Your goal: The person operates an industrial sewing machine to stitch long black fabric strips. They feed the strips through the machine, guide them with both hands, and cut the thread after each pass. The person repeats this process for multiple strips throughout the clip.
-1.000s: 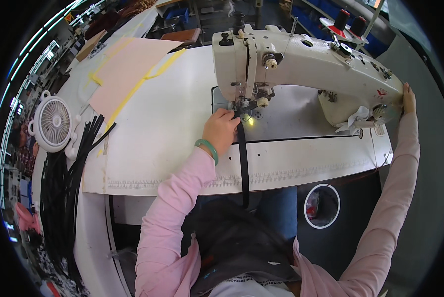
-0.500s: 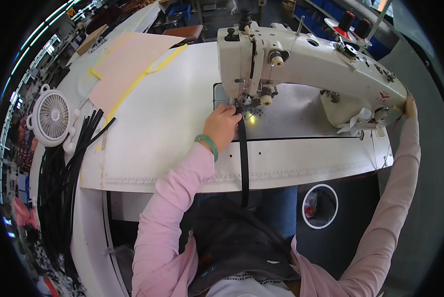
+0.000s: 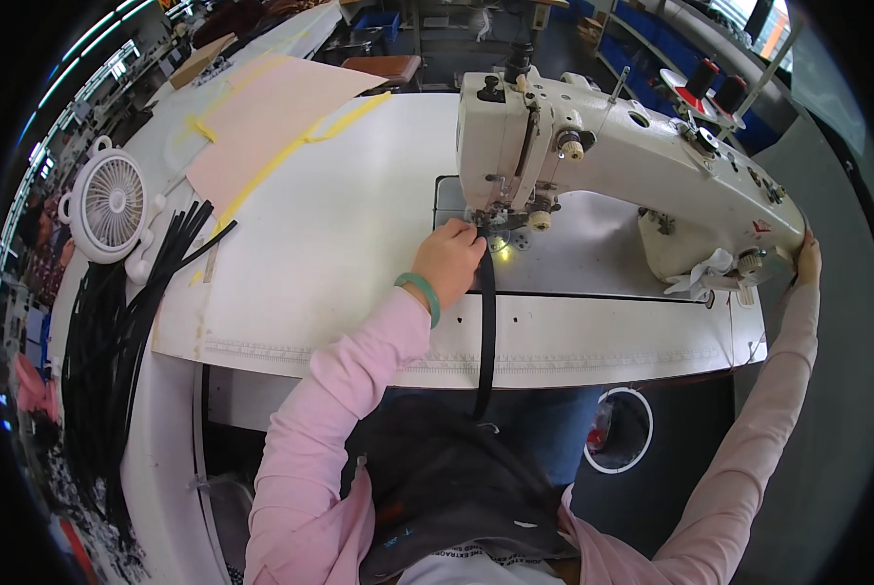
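Observation:
A white sewing machine (image 3: pixel 593 136) stands on the table, its needle area lit by a small yellow light. My left hand (image 3: pixel 448 261) pinches a black strap (image 3: pixel 487 327) close to the presser foot. From there the strap runs toward me and hangs over the table's front edge. At the far right end of the machine, my right hand (image 3: pixel 808 259) rests against the handwheel side; its fingers are partly hidden behind the machine, so their grip does not show.
Left on the table are a white fan (image 3: pixel 115 203), a bundle of black straps (image 3: pixel 100 380) hanging over the edge, and a pink sheet (image 3: pixel 276 122) with yellow tape. Thread spools (image 3: pixel 702 80) stand behind the machine. A white-rimmed bin (image 3: pixel 648 429) sits below.
The view has shifted, so the machine appears lower and further right. My left hand stays on the strap near the presser foot, and my right hand remains at the machine's right end.

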The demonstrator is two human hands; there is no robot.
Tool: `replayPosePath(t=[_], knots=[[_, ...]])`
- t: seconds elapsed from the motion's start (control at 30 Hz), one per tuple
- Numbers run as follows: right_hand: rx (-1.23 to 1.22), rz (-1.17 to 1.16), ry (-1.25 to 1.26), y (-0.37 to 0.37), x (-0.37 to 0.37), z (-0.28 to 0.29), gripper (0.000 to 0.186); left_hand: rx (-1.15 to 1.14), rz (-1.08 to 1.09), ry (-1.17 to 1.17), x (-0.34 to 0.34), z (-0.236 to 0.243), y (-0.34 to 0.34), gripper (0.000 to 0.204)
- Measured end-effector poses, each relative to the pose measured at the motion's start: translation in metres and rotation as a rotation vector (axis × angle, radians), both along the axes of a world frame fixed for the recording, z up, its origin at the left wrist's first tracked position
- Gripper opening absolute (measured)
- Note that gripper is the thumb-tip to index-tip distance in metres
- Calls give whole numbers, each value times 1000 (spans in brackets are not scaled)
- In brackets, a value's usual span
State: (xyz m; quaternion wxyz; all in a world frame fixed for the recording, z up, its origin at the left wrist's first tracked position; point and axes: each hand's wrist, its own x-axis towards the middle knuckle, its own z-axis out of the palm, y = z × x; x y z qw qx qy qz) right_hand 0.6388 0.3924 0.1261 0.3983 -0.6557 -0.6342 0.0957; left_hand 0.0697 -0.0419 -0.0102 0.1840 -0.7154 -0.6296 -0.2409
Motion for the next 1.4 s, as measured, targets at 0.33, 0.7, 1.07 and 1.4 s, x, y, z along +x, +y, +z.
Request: replayPosePath(t=[0.33,0.7,1.07,1.4], knots=[[136,-41,89,-15,-6,-25,58,-17,-3,-19,1,4,-3,24],[258,39,339,-34,-18,-55,54,23,0,-24,3,-2,-2,19],[371,89,124,-36,-41,-26,51,-99,-49,75,-4,11,-6,22],[181,31,343,-37,-27,-52,48,-68,18,-51,-3,3,-4,22]])
